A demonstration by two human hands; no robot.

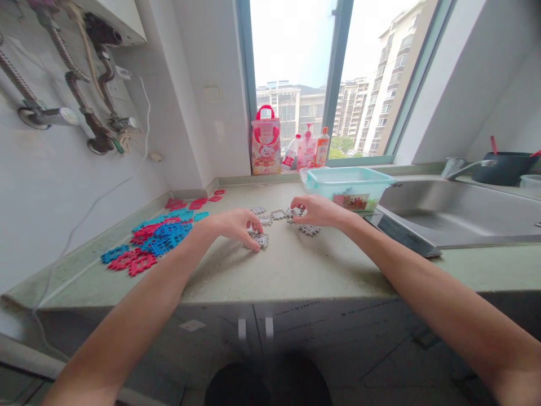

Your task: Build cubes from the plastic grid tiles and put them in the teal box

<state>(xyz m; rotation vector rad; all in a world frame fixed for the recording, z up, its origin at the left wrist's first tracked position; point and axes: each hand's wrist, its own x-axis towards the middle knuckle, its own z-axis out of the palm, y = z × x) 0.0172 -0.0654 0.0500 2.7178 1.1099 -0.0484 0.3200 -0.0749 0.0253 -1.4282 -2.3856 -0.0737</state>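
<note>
1. Left hand (234, 224): palm down, fingers bent. The fingertips rest on a white piece (261, 241) that lies flat on the counter (296, 270). Whether it is gripped or only touched cannot be told.
2. Right hand (316, 210): fingers drawn narrow and pinched on the end piece (297, 212) of a short row.
3. Row of white pieces (279, 215): flat on the counter between the two hands, some apparently linked edge to edge. One loose piece (309, 229) lies just below the right hand.
4. Heap of red and blue pieces (156, 242): same notched square pattern, left of the left hand and well apart from it.
5. Teal tub (350, 186): lidless, just beyond the right hand. The sink (443, 214) lies farther to the right.
6. Bottles (308, 149) and a red-handled bag (265, 144): on the sill beyond both hands.

Handling, as judged:
- The pieces look like thin, stiff plastic, very light and not fragile.
- Lying flat on the smooth counter, they will likely slide before they lift.
- Best taken by opposite notched edges between thumb and fingertip, or tipped up at one edge first.
- Linked pieces may part if lifted by one end.
</note>
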